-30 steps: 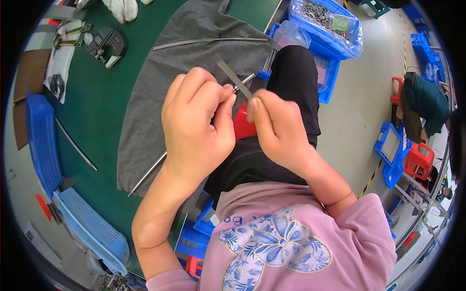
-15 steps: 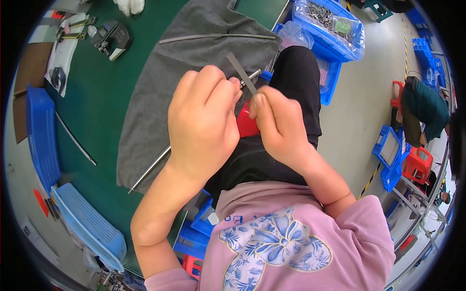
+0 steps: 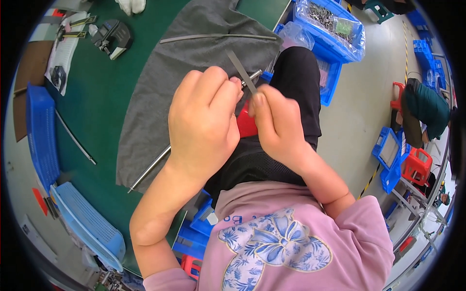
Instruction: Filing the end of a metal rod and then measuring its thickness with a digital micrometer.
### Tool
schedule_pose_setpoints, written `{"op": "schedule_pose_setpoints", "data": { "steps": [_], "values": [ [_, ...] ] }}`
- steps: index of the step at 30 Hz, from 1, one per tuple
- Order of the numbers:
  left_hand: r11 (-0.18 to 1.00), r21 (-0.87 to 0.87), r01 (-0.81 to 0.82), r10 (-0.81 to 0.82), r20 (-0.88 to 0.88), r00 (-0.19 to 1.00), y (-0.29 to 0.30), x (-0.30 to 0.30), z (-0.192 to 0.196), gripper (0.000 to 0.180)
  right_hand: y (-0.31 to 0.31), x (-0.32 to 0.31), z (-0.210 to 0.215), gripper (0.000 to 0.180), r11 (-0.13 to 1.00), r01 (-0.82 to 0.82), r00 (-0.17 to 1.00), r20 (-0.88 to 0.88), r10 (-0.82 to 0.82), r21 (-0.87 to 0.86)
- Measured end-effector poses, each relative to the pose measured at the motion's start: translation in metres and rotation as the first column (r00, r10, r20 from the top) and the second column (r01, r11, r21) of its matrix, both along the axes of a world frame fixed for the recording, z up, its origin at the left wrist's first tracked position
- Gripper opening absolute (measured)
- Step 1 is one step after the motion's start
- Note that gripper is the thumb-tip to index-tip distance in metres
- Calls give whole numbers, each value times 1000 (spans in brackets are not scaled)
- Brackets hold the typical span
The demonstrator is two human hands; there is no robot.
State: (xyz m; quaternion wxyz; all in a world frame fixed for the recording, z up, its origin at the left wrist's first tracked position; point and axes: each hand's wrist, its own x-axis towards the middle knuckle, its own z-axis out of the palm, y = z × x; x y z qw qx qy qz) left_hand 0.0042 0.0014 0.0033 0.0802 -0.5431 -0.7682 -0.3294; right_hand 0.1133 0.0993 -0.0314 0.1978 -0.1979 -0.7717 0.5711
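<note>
Head view: right in front of me, a seated person works over a grey cloth [image 3: 145, 116] on a green table [image 3: 97, 106], both hands closed and near each other but apart. The left hand [image 3: 204, 121] pinches a metal rod [image 3: 154, 165] close to its upper end, thumb and fingertips together there. That rod is slim, straight and bright silver, slanting from lower left to upper right; its middle is hidden behind the hand and wrist, though the two showing lengths line up like one piece. Its lower end narrows to a thin tip over the cloth, while the upper end looks stepped, with a smooth, shiny cylindrical tip. The right hand [image 3: 279, 121] grips a flat grey strip [image 3: 239, 67] between thumb and curled fingers; it is narrow, dull, straight-edged, and points up and left. It crosses over the rod just beyond the left fingertips, and I can't tell whether the two touch. Farther up the cloth lies a longer, thin grey strip [image 3: 194, 38], and left of the cloth sits a dark, C-shaped tool [image 3: 119, 35].
</note>
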Motion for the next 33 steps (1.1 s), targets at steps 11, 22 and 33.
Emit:
{"op": "schedule_pose_setpoints", "data": {
  "steps": [11, 22, 33],
  "values": [
    [998, 57, 3, -3, 1, 1000, 0, -2, -2, 14, -4, -1, -6, 17, 999, 21, 999, -34, -20, 30],
    [999, 53, -2, 1, 26, 1000, 0, -1, -2, 13, -4, 15, -16, 17, 995, 56, 996, -60, -61, -80],
    [998, 59, -10, 11, -10, 1000, 1, -1, -3, 13, -4, 15, -7, 20, 981, 15, 998, -53, -26, -195]
  ]
}}
